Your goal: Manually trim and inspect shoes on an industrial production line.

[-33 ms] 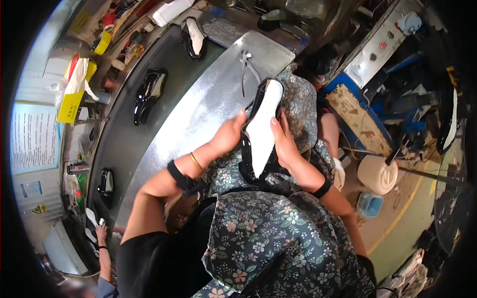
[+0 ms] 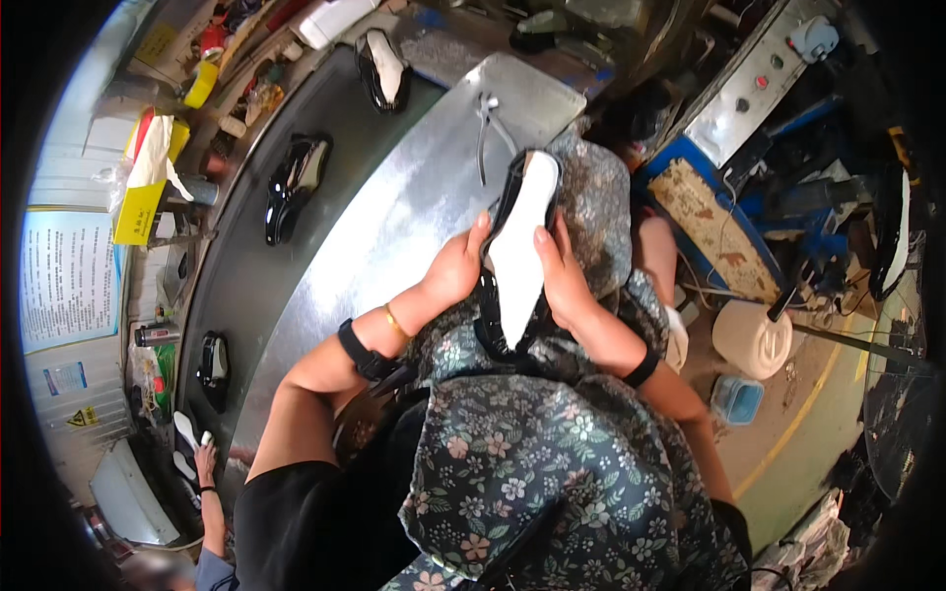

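Both hands grip a black shoe [image 2: 519, 251], sole up, over the lap: left hand [image 2: 455, 271] and right hand [image 2: 564, 281] on its two sides. Pliers [image 2: 485, 133] lie on the metal table [image 2: 394, 217] just beyond the shoe.

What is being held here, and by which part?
A black shoe, sole side up with a white insole, is held on the lap by both hands: left hand on its left edge, right hand on its right edge.

Ahead of grip: pliers [image 2: 485, 126] lie on the metal bench [image 2: 394, 227], just beyond the shoe [image 2: 520, 251].
Left of grip: bare bench sheet, open passage.
Further left: black shoe [image 2: 294, 187] on the conveyor [image 2: 236, 276].
Right of grip: cluttered machine [image 2: 749, 89], close.
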A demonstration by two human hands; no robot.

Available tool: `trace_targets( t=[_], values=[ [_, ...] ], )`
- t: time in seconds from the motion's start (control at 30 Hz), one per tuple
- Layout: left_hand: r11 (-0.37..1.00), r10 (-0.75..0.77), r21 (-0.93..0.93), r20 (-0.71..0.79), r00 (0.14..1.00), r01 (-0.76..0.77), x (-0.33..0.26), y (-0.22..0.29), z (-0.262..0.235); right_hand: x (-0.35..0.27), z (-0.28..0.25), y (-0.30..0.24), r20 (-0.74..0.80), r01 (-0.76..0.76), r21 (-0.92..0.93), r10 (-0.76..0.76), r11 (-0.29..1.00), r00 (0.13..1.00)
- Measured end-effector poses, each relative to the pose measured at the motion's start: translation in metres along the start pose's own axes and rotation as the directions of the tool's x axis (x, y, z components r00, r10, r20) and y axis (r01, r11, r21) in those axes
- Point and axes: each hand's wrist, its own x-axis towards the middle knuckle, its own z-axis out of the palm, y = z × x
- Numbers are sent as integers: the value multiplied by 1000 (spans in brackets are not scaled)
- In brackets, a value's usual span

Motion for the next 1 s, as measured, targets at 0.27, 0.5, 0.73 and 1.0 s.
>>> trace_targets(
  t=[0.27,0.5,0.73,1.0],
  values=[
    [186,359,958,140,923,-218,-11,37,7,-9,4,17,-42,219,-649,-322,728,946],
    [980,85,-181,-28,996,-88,-54,-17,24,-12,3,-1,56,220,-256,-213,941,975],
    [646,-69,-710,312,948,280,-26,18,-29,13,-65,-103,170,-58,-663,225,746,959],
    [593,235,764,134,963,-252,-82,-20,-86,-94,-247,-385,75,-458,-832,-882,-312,465]
  ],
)
